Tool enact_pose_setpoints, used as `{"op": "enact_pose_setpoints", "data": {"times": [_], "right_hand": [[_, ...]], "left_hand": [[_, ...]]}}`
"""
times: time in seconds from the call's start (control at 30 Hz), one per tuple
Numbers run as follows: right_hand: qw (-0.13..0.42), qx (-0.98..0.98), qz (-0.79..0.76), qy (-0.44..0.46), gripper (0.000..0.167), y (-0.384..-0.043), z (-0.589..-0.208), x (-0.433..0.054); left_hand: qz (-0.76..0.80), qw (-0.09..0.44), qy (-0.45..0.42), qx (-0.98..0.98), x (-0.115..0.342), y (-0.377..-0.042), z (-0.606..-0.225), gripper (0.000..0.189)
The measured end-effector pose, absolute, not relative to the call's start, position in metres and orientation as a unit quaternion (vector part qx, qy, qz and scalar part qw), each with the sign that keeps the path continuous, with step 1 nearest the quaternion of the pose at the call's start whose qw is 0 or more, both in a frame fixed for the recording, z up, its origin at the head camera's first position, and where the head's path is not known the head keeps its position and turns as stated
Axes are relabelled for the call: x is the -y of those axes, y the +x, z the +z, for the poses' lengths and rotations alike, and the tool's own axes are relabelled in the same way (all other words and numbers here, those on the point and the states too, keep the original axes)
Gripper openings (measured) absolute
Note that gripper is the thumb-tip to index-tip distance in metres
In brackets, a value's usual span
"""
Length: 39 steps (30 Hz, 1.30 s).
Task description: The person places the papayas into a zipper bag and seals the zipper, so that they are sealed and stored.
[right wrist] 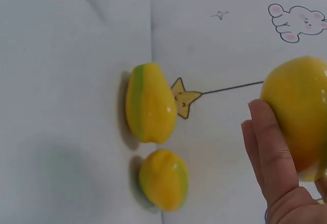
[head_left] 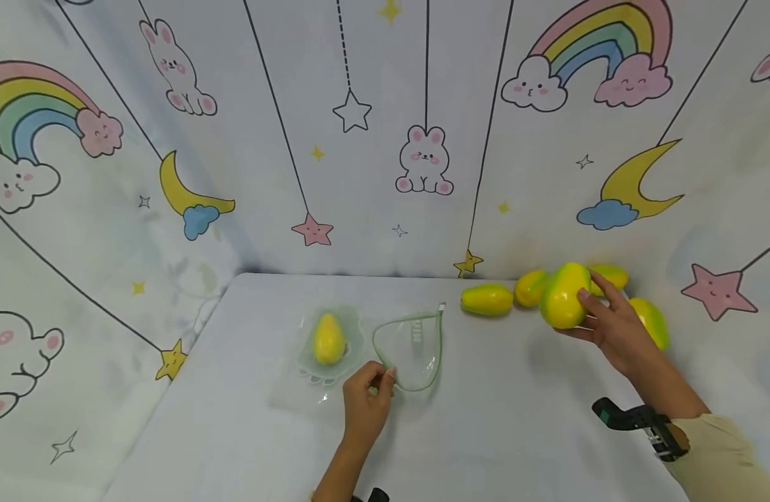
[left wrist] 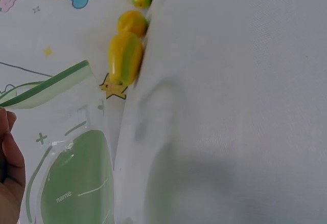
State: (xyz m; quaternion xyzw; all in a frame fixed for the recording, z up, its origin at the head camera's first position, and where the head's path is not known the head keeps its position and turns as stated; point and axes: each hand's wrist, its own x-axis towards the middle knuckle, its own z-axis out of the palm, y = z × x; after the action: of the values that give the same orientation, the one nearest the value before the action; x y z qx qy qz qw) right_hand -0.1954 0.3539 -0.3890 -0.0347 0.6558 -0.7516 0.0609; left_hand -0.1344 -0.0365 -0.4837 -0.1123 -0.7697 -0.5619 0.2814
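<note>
On the left of the white-topped table (head_left: 234, 432), a smooth yellow pear-shaped fruit (head_left: 329, 339) lies at the printed pale-green patch of a clear plastic zip bag (left wrist: 76, 178); inside or atop, cannot tell. Left hand (head_left: 367, 404): thumb and fingers pinch the bag's green rim, mouth spread. Farther right, near the back edge, a glossy yellow-green oblong fruit (head_left: 487, 300); just beside, a rounder yellow fruit (head_left: 527, 288). Next, a large rounded yellow-green fruit (head_left: 564, 296), grasped between thumb and fingers of the right hand (head_left: 613, 331). Partly behind hand and arm: two more yellow-green fruits (head_left: 651, 323).
</note>
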Motion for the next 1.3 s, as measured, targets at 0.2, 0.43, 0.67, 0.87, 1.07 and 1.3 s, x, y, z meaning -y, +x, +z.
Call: {"op": "enact_pose_setpoints", "data": {"times": [0.2,0.43,0.67,0.87,1.07,1.3], "right_hand": [[0.044,-0.630,-0.774,-0.047,0.069,-0.197,-0.388,-0.348],[0.033,-0.678,-0.732,-0.054,0.079,-0.196,-0.386,-0.336],[0.031,-0.698,-0.712,-0.065,0.076,-0.195,-0.383,-0.327],[0.036,-0.687,-0.723,-0.054,0.073,-0.196,-0.381,-0.316],[0.047,-0.708,-0.703,-0.042,0.076,-0.204,-0.384,-0.295],[0.096,-0.737,-0.668,-0.026,0.083,-0.207,-0.396,-0.274]], "left_hand": [[-0.571,0.282,-0.132,0.760,0.036,-0.143,-0.492,0.022],[-0.570,0.261,-0.125,0.769,0.034,-0.141,-0.500,0.022],[-0.559,0.248,-0.127,0.781,0.033,-0.137,-0.507,0.022],[-0.558,0.255,-0.142,0.777,0.029,-0.141,-0.504,0.022],[-0.547,0.263,-0.153,0.780,0.021,-0.155,-0.494,0.021],[-0.537,0.269,-0.158,0.784,0.012,-0.162,-0.492,0.021]]}}
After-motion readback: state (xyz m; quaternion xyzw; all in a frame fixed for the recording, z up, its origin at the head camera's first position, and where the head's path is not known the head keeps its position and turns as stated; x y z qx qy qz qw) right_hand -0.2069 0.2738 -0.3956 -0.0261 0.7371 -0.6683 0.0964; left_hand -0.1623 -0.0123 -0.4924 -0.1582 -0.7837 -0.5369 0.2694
